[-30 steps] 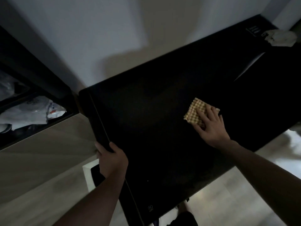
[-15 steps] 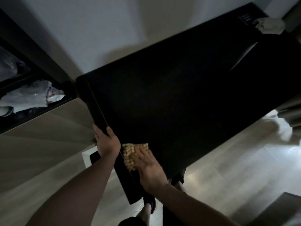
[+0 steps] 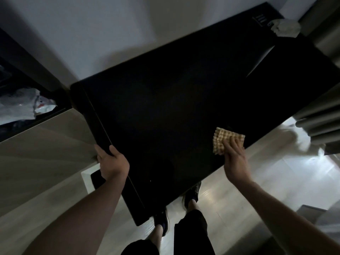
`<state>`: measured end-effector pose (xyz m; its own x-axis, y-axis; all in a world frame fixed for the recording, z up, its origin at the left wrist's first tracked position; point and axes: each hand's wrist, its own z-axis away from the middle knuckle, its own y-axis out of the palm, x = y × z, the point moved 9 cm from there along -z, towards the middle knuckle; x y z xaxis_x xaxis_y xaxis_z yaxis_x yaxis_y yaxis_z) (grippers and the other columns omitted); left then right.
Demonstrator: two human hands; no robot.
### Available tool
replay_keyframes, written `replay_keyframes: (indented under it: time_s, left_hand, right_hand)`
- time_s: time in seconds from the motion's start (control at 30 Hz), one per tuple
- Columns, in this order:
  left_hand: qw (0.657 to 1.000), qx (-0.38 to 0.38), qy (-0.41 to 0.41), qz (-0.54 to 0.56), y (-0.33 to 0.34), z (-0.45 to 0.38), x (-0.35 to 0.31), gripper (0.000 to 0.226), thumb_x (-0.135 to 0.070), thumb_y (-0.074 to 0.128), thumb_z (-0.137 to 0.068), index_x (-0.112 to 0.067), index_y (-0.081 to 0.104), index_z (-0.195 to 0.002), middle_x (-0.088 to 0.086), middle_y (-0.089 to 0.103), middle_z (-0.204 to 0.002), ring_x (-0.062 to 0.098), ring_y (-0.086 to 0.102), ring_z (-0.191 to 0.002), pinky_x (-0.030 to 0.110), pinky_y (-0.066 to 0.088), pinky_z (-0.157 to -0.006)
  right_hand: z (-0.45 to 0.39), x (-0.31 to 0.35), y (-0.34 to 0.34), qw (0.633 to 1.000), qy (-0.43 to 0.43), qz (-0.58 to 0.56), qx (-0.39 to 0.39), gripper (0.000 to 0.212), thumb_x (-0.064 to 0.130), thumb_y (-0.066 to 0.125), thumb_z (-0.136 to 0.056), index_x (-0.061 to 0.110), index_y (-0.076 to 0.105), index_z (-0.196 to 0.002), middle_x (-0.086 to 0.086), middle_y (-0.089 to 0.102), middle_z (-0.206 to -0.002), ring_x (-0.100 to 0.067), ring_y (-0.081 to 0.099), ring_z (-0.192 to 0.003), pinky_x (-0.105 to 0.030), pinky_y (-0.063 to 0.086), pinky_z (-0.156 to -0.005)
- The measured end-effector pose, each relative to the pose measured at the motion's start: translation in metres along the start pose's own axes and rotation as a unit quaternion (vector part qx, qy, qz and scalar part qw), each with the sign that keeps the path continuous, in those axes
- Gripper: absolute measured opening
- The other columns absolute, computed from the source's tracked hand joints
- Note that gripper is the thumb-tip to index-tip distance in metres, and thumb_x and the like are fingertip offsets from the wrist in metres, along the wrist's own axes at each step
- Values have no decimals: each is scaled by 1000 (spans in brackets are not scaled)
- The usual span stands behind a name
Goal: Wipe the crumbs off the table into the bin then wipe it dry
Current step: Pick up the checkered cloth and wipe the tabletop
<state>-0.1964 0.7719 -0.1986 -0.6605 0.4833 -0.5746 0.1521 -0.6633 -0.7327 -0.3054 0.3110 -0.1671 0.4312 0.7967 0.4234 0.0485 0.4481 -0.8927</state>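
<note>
Head view is showing the right hand [image 3: 234,162] lying flat, fingers straight and together, pressing on a yellow checked cloth [image 3: 223,139] near the right-hand edge of the black table [image 3: 165,107]. The cloth is lying folded on the tabletop, partly under the fingertips [image 3: 233,144], with its far corner sticking out beyond them. The left hand [image 3: 112,162] is gripping the table's left edge, thumb curling over the top and the other fingers wrapping below the rim. Just beside that hand, down on the floor, a white bin [image 3: 88,178] with a dark opening is standing against the table's side, partly hidden by the left wrist. A crumpled white cloth [image 3: 285,28] is sitting at the far corner of the table, well apart from both hands. Grey curtains [image 3: 323,126] are hanging close to the right. Crumbs are too small to tell in the dim light.
</note>
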Motion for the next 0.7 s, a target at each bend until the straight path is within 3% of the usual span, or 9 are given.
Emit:
replay_keyframes:
  time_s: [0.13, 0.23, 0.37, 0.47, 0.57, 0.7]
  left_hand:
    - [1000, -2, -6, -9, 2, -2, 3, 66, -48, 29, -109, -25, 8, -167, 14, 31, -169, 49, 49, -138, 61, 40, -109]
    - [1000, 6, -11, -13, 2, -1, 1, 66, -48, 28, -110, -26, 4, -167, 13, 27, -170, 50, 49, -137, 60, 40, -108]
    - [999, 42, 5, -2, -1, 4, -8, 66, -44, 27, -112, -22, 0, -168, 13, 17, -173, 44, 40, -146, 52, 36, -114]
    - [997, 79, -1, 5, -2, 1, -9, 67, -42, 28, -113, -18, -3, -167, 14, 9, -174, 40, 30, -153, 46, 30, -120]
    - [996, 84, -11, -3, -4, -2, -14, 69, -36, 34, -112, -13, -3, -167, 15, 3, -174, 38, 17, -158, 46, 19, -125]
    - [991, 104, 28, -78, 10, 9, -26, 79, -44, 38, -109, -17, -9, -166, 5, -13, -175, 40, 4, -160, 51, 13, -128]
  right_hand:
    - [34, 36, 45, 999, 15, -41, -16, 56, 16, 50, -104, 26, 38, -157, -8, 13, -171, -24, 0, -160, -55, 9, -128]
    - [78, 102, 81, 996, -29, -80, 7, 63, 13, 52, -98, 32, 40, -156, -2, 16, -171, -20, -1, -160, -51, 7, -129]
    - [140, 194, 125, 977, -144, -124, 94, 66, 7, 48, -91, 30, 46, -152, 6, 22, -169, -14, 1, -160, -43, 5, -130]
    - [178, 234, 144, 942, -242, -133, 193, 58, 19, 34, -93, 23, 55, -147, 4, 37, -164, -8, 8, -157, -38, 11, -130]
    - [178, 228, 120, 932, -235, -179, 208, 58, 15, 34, -93, 26, 57, -146, 10, 36, -162, -2, 15, -154, -33, 25, -126]
    - [109, 156, 39, 951, -134, -263, 87, 57, 3, 43, -97, 33, 55, -145, 12, 44, -158, -4, 32, -151, -29, 28, -125]
